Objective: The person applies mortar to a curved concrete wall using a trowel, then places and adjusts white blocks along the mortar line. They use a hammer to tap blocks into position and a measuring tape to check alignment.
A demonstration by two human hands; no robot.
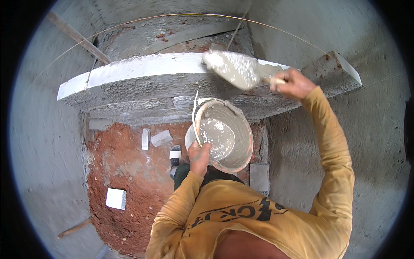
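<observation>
A white block (116, 199) sits on the red dirt floor (125, 164) at lower left, two pale fragments (161, 138) lie left of centre, and a wooden plank (79, 38) slants at upper left.

Building site, inside a part-built masonry structure. Roughly rendered grey walls (308, 172) are rising on both sides, with bare red earth (123, 151) forming the ground. A low wall of pale blocks (146, 65) is spanning the space, its near face showing smeared grey mortar. Small loose blocks (161, 138) and a larger white block (114, 198) are lying on the dirt. A thin string line (185, 14) is stretching from side to side, and a wooden batten (79, 37) is leaning in at upper left. Masonry gear is confirming it: the left hand (199, 159) is gripping a bucket (247, 142) containing wet mortar (220, 134); the right hand (292, 84) is holding a mortar-coated trowel (235, 71).
</observation>
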